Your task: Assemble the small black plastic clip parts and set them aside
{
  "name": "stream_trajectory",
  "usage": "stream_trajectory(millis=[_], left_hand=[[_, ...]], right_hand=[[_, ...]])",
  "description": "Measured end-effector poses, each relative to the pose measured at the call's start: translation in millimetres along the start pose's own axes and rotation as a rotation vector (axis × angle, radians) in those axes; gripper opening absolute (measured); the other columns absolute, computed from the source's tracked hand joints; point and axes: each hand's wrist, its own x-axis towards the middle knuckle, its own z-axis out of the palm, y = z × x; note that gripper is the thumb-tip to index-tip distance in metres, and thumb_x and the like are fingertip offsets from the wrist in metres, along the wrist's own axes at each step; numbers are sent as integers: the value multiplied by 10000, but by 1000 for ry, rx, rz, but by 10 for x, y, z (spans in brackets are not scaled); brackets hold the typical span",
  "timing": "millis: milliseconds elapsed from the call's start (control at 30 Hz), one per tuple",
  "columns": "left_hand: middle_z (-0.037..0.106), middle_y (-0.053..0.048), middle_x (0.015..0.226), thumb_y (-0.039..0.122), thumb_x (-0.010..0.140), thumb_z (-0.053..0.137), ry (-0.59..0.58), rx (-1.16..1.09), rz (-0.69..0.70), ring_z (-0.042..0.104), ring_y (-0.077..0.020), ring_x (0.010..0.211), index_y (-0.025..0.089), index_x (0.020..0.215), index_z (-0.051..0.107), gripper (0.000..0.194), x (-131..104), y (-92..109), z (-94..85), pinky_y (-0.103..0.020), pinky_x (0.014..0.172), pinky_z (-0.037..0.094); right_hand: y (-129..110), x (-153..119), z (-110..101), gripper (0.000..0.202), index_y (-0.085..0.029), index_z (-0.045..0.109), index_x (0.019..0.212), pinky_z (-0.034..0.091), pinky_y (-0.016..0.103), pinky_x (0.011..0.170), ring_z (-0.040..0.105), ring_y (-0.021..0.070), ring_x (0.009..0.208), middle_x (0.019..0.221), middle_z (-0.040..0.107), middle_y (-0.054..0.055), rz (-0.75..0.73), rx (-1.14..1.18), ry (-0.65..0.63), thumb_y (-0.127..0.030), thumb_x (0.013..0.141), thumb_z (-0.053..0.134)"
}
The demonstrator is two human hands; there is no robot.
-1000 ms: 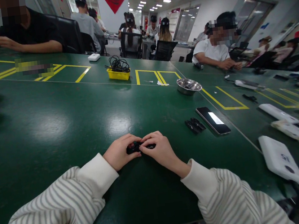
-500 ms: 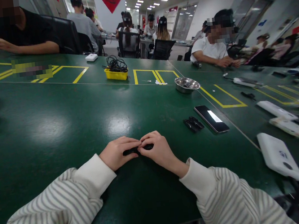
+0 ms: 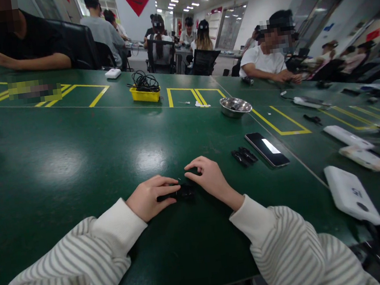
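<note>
My left hand point(image 3: 151, 196) rests at the table's near middle, its thumb and fingers closed around a small black plastic piece point(image 3: 186, 192). The piece's right end sticks out past my fingertips, and the rest is covered by them. Just up and to the right, my right hand point(image 3: 208, 178) hovers apart from the piece. Its thumb and forefinger are separated, and I see nothing between them. To the right of that hand lie more black plastic pieces point(image 3: 244, 156), side by side, with a phone point(image 3: 267, 149) beyond them, its screen partly lit white.
A metal bowl point(image 3: 236, 106) with dark bits inside stands beyond the phone. Farther back is a yellow tray point(image 3: 145, 95) of black cables. White devices point(image 3: 352, 194) line the right side of the green table point(image 3: 108, 157). People sit across from me.
My right hand has let go of the black piece and moved up and right, its fingers parting. My left hand keeps its hold. The view has shifted slightly.
</note>
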Motion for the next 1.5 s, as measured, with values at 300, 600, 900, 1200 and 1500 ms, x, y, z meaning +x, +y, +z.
stream_trajectory(millis=[300,600,900,1200,1500], left_hand=[[610,-78,1025,183,726,583,-13,-9,-16,565,-178,883,174,982,614,258,6,24,8,-312,770,481],[604,-77,1045,186,724,579,1,-21,-32,564,-184,903,179,980,613,258,21,22,-3,-326,782,477],[618,-53,1008,203,725,579,2,-24,-70,565,-176,896,201,973,613,250,24,14,-1,-317,790,472],[613,-49,993,212,724,584,4,-20,-80,561,-175,894,206,979,612,256,28,14,6,-308,786,468],[612,-56,988,204,728,581,15,-11,-63,560,-178,888,193,984,613,258,26,16,4,-310,776,472]], right_hand=[[58,58,-158,107,-186,669,673,388,235,569,530,104,583,650,613,11,-34,-175,-152,-248,706,588],[-52,-22,-257,24,-145,567,635,397,212,502,513,91,495,561,576,-8,24,-108,-231,-125,631,555],[-219,-120,-117,43,-199,625,700,398,263,689,502,132,774,818,612,5,-172,52,-186,-206,700,582],[-208,-155,-1,61,-212,645,715,393,291,753,506,141,821,831,623,2,-155,84,-191,-200,709,585],[-199,-154,4,60,-213,652,720,399,293,753,516,140,824,833,629,1,-141,104,-178,-219,713,592]])
